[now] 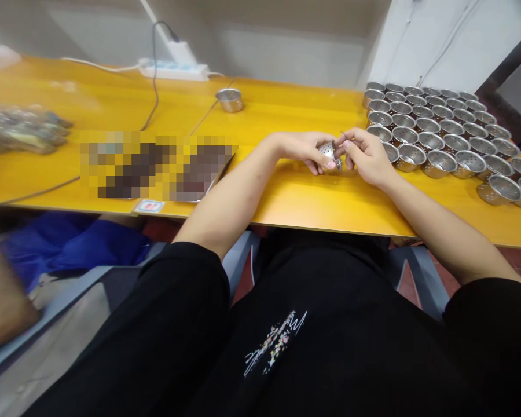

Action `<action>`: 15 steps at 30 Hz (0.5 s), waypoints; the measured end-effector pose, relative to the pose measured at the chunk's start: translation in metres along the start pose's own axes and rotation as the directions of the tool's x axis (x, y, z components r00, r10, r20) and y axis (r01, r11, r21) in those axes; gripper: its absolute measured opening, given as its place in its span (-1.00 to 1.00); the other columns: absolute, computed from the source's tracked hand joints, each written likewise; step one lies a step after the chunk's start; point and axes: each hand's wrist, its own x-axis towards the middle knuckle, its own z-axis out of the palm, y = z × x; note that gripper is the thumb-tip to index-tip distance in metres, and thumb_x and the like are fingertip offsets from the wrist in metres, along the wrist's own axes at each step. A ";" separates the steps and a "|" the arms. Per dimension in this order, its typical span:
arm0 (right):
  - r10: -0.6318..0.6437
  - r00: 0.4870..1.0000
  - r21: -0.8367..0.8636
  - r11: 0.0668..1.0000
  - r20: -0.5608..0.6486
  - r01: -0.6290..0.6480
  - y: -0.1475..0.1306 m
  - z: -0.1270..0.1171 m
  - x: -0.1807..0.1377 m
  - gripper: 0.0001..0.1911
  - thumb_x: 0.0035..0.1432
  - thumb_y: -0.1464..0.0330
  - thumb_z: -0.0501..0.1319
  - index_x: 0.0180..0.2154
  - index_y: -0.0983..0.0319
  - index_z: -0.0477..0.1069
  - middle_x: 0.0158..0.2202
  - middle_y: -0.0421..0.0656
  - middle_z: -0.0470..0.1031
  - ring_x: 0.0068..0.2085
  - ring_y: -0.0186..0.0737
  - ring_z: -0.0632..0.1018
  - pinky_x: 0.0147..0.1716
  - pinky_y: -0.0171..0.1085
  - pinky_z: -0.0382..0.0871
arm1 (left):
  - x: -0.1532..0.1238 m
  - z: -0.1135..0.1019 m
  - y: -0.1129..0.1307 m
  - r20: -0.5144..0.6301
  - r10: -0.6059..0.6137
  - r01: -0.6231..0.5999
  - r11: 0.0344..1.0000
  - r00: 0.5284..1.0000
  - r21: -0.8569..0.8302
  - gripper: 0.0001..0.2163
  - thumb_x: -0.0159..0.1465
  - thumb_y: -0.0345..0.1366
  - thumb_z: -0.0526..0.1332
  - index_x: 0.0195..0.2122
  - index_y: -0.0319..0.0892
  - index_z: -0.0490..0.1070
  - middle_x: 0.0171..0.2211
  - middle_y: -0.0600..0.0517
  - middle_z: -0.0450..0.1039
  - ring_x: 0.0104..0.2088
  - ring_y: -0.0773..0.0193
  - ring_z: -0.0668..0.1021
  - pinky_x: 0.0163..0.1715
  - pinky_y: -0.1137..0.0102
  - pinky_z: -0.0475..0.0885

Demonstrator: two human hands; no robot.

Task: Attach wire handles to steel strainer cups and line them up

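No word could be read for certain. The black shirt [338,347] bore a print [276,343] with white, handwriting-like strokes, and the sticker [150,206] at the tabletop's [295,202] front edge showed red marks too small to decipher.

The hole-dotted cup [327,150] is silver, the table [299,200] yellow.

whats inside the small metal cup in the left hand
Mainly the perforated outer wall of the metal cup shows, held by the left hand. The right hand has fingers near the rim. The inside is turned away and partly covered, so I can't tell.
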 end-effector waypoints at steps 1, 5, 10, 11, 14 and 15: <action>-0.012 1.000 -0.010 1.000 -0.020 0.012 0.000 0.000 0.000 -0.40 0.60 -0.32 0.43 -0.03 0.08 0.67 -0.28 -0.16 0.69 -0.50 -0.23 0.51 -0.45 -0.13 0.50 | -0.001 0.000 0.000 0.008 0.004 -0.004 1.000 1.000 0.020 -0.21 0.05 0.06 0.93 0.18 -0.08 0.65 0.03 -0.09 0.73 -0.08 0.03 0.82 -0.02 0.22 0.80; -0.081 0.994 -0.107 0.992 -0.075 0.073 -0.004 -0.001 0.000 -0.34 0.59 -0.36 0.44 -0.12 0.10 0.76 -0.12 -0.05 0.71 -0.30 -0.11 0.66 -0.27 -0.03 0.75 | -0.001 -0.003 -0.001 0.028 0.028 -0.030 0.995 0.999 0.096 -0.13 0.02 -0.02 0.90 0.33 -0.04 0.69 0.08 -0.07 0.74 0.02 -0.02 0.83 0.00 0.28 0.81; -0.141 0.985 -0.191 0.974 -0.102 0.120 -0.006 -0.002 0.001 -0.35 0.59 -0.35 0.44 -0.13 0.09 0.80 -0.08 0.00 0.73 0.01 0.11 0.76 0.17 0.19 0.83 | 0.001 -0.008 -0.006 0.042 0.087 -0.092 0.984 0.995 0.150 -0.09 0.04 0.01 0.88 0.41 -0.01 0.67 0.06 -0.08 0.76 0.04 -0.06 0.84 0.00 0.29 0.80; -0.136 0.985 -0.185 0.976 -0.104 0.115 -0.005 -0.002 0.002 -0.35 0.59 -0.34 0.45 -0.10 0.10 0.81 -0.08 0.00 0.75 -0.01 0.09 0.77 0.16 0.17 0.82 | 0.002 -0.008 -0.007 0.040 0.095 -0.100 0.983 0.995 0.154 -0.08 0.04 0.01 0.88 0.41 -0.01 0.66 0.08 -0.09 0.77 0.05 -0.07 0.84 0.02 0.28 0.80; -0.112 0.987 -0.153 0.984 -0.112 0.094 0.001 -0.002 0.004 -0.38 0.52 -0.31 0.52 0.00 0.12 0.83 -0.04 -0.01 0.83 -0.06 0.05 0.78 0.04 0.08 0.81 | 0.004 -0.010 -0.011 0.024 0.102 -0.104 0.982 0.995 0.158 -0.09 0.02 -0.02 0.88 0.39 -0.02 0.65 0.15 -0.12 0.77 0.11 -0.10 0.84 0.09 0.24 0.80; -0.104 0.988 -0.149 0.985 -0.118 0.086 0.002 -0.002 0.005 -0.39 0.48 -0.29 0.55 0.02 0.12 0.84 -0.02 -0.01 0.85 -0.06 0.05 0.79 0.01 0.06 0.80 | 0.004 -0.010 -0.012 0.016 0.106 -0.107 0.981 0.994 0.162 -0.10 0.01 -0.02 0.87 0.37 -0.03 0.65 0.16 -0.13 0.77 0.12 -0.11 0.84 0.11 0.23 0.79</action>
